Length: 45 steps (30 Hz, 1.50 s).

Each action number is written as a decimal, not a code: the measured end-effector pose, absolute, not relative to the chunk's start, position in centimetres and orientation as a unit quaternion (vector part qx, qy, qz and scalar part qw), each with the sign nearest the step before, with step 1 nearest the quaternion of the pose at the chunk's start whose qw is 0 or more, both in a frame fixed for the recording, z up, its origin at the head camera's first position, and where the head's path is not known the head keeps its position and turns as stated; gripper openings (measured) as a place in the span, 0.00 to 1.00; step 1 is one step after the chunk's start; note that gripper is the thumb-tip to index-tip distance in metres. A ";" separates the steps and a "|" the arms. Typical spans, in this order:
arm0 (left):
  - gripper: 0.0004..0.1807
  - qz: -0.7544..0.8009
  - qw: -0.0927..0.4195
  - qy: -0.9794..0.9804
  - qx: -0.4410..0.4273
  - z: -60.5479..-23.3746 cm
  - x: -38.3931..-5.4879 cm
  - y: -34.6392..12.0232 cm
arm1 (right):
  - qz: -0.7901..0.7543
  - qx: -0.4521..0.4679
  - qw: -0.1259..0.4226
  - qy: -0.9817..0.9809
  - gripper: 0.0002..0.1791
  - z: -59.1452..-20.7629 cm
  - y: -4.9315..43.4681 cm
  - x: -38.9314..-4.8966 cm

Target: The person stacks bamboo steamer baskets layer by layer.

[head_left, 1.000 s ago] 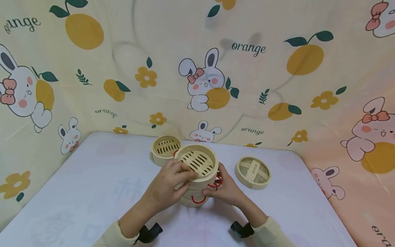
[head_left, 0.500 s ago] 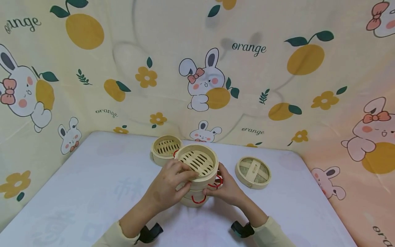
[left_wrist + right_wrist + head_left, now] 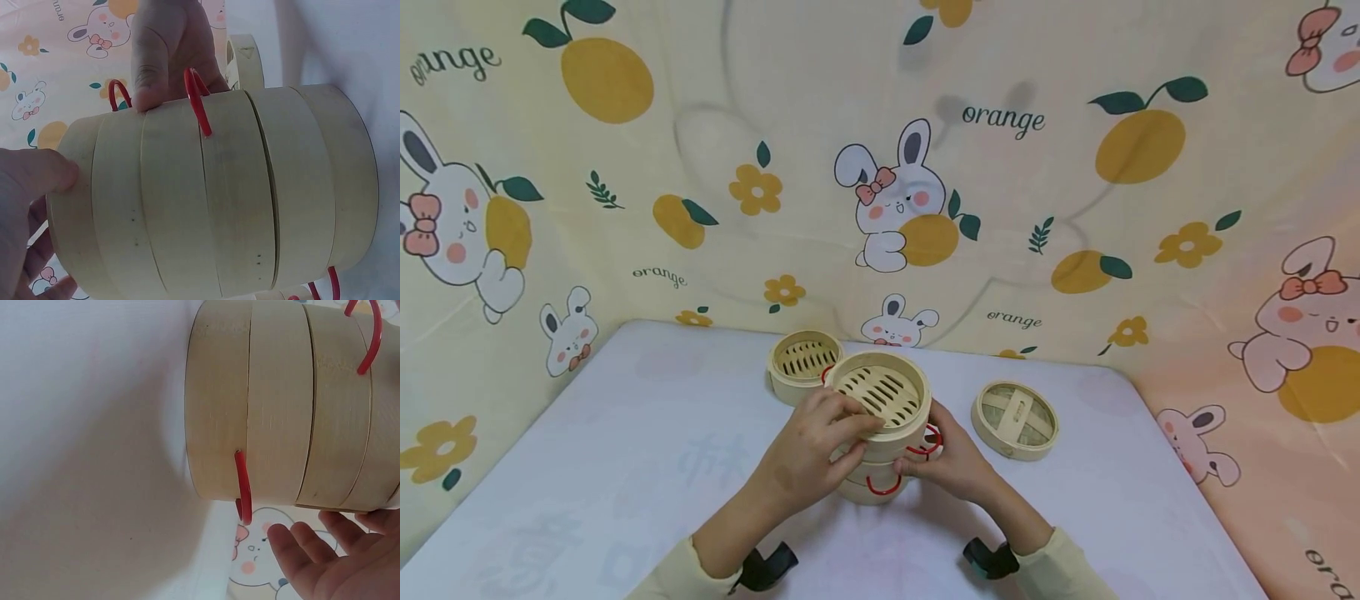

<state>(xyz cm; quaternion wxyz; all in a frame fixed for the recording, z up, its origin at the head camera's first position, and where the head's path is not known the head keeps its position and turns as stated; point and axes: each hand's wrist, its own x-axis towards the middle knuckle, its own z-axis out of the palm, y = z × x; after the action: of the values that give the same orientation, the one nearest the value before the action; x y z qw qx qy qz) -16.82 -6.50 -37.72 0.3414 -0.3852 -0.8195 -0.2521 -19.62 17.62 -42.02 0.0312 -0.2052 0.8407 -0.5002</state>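
Observation:
A stack of bamboo steamer baskets (image 3: 880, 446) with red loop handles stands in front of me, its slatted top basket (image 3: 887, 387) facing up. My left hand (image 3: 805, 450) pinches the near-left rim of that top basket; in the left wrist view its thumb (image 3: 53, 172) lies on the outer wall. My right hand (image 3: 943, 467) holds the stack's right side, thumb in front and fingers partly hidden behind. A dark seam (image 3: 265, 169) runs between tiers in the left wrist view. The right wrist view shows the lower tiers (image 3: 250, 400) close up.
Behind the stack, to the left, sits another slatted bamboo basket (image 3: 786, 392). A round bamboo lid (image 3: 1015, 421) with a cross strip lies on the right. The white tabletop (image 3: 647, 467) ends at a patterned cloth backdrop (image 3: 805, 242).

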 end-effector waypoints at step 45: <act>0.22 -0.286 0.176 -0.927 -0.164 -42.9 -26.2 -13.7 | -0.502 -0.226 -0.039 0.834 0.61 -39.0 16.7 -19.9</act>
<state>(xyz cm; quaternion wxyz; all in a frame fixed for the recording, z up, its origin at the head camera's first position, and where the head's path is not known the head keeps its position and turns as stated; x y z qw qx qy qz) -26.25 -13.74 -42.95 0.1763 -0.1640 -0.9274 -0.2863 -19.90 16.66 -39.04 -0.0387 -0.2260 0.8340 -0.5019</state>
